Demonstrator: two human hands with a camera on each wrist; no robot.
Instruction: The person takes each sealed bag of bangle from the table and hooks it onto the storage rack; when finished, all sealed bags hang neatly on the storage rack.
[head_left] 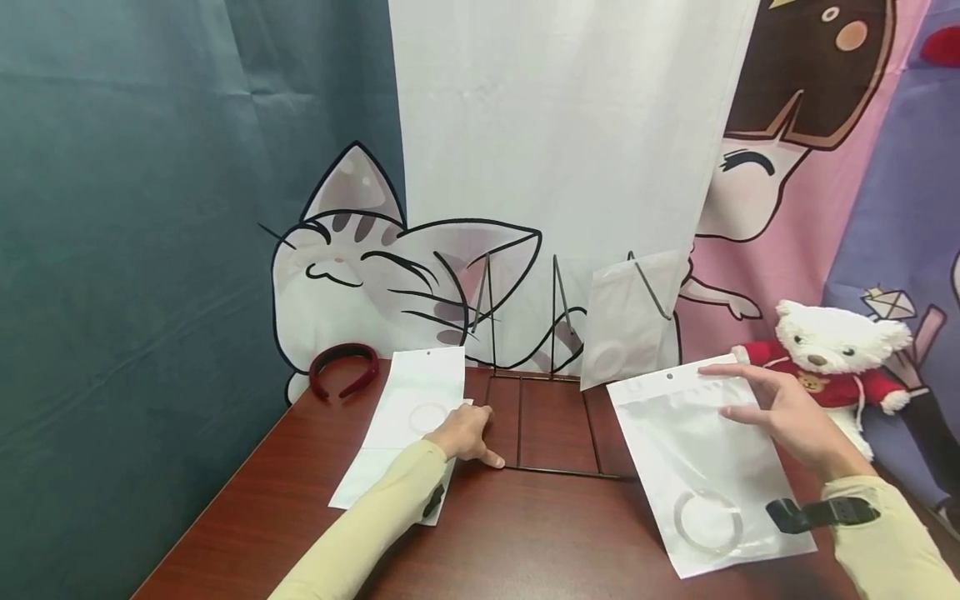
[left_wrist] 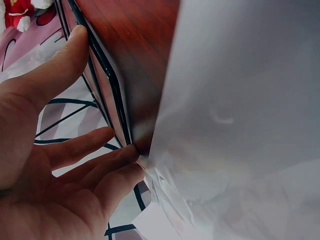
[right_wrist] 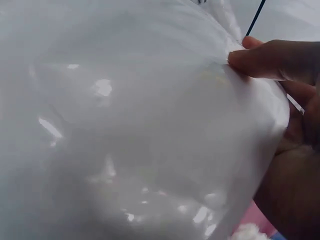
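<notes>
My right hand [head_left: 802,421] pinches the upper right edge of a white plastic packaging bag [head_left: 697,458], thumb in front. A ring shape shows through its lower part, and the bag fills most of the right wrist view. My left hand [head_left: 462,433] touches the left side of a black wire display rack [head_left: 551,471], with thumb and fingers spread along the rod in the left wrist view. Under and beside that hand, another white bag [head_left: 408,392] with a faint ring shape lies on the table. A third white bag [head_left: 611,321] hangs on the rack's right prong.
A dark red headband [head_left: 345,348] lies at the table's back left. A white teddy bear [head_left: 832,342] in a red top sits at the right. Two bare prongs [head_left: 555,317] rise from the rack. Printed curtains [head_left: 570,125] hang behind the brown table [head_left: 525,542].
</notes>
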